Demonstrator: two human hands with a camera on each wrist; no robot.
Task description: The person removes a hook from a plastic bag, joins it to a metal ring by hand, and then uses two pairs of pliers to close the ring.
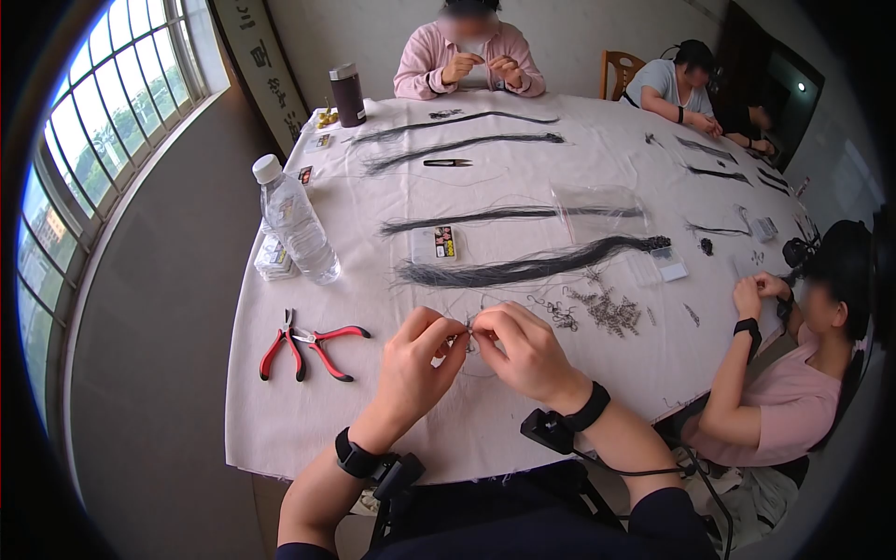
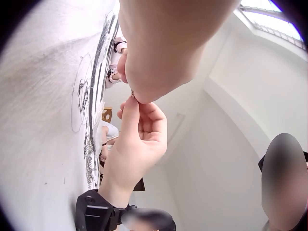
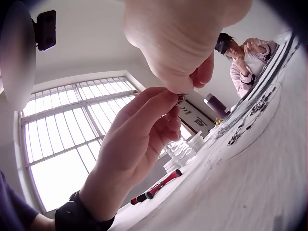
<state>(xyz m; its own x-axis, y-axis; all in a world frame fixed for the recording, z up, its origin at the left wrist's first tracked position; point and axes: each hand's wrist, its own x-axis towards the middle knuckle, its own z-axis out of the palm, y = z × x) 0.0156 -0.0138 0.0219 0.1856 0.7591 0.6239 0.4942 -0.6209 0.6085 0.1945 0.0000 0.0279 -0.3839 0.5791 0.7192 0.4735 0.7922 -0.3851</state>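
My left hand point(image 1: 411, 364) and right hand point(image 1: 532, 355) meet fingertip to fingertip over the near part of the table. Between them is a small dark metal piece point(image 3: 181, 99), ring-like or coiled, pinched by the left thumb and fingers in the right wrist view. The right hand point(image 2: 139, 144) pinches at the same spot, thumb against fingers, in the left wrist view. Most of the piece is hidden by the fingers, so I cannot tell its exact kind. Just right of the hands lies a pile of small metal coils point(image 1: 611, 313), with dark linked pieces point(image 1: 560, 315) beside it.
Red-handled pliers point(image 1: 322, 345) lie left of my hands, near a water bottle point(image 1: 299, 219). Bundles of black strands point(image 1: 523, 264) stretch across the white cloth point(image 1: 345, 280). Beyond are a small box point(image 1: 434, 245), thread snips point(image 1: 448, 162) and a tumbler point(image 1: 348, 95). Other people sit around the table.
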